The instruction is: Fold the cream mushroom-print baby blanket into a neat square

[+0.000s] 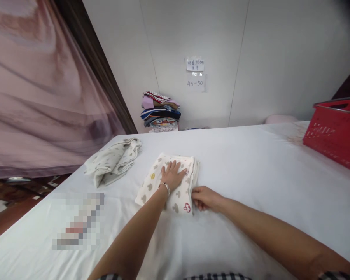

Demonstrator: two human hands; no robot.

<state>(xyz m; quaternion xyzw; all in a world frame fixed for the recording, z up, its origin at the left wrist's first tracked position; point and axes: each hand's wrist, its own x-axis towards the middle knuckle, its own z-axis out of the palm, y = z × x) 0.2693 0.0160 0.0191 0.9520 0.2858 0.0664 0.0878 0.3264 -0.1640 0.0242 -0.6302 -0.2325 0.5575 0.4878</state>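
A folded white cloth with small printed shapes (151, 182) lies on the white-covered table (251, 175) in front of me. My left hand (172, 174) rests flat on top of it, fingers spread, a bracelet on the wrist. My right hand (203, 198) pinches the cloth's near right corner with curled fingers.
A second folded, patterned cloth (113, 161) lies to the left. A stack of folded clothes (160, 112) stands against the back wall under two paper notes (195, 74). A red plastic basket (335, 132) sits at the right edge. A pink curtain (41, 89) hangs left.
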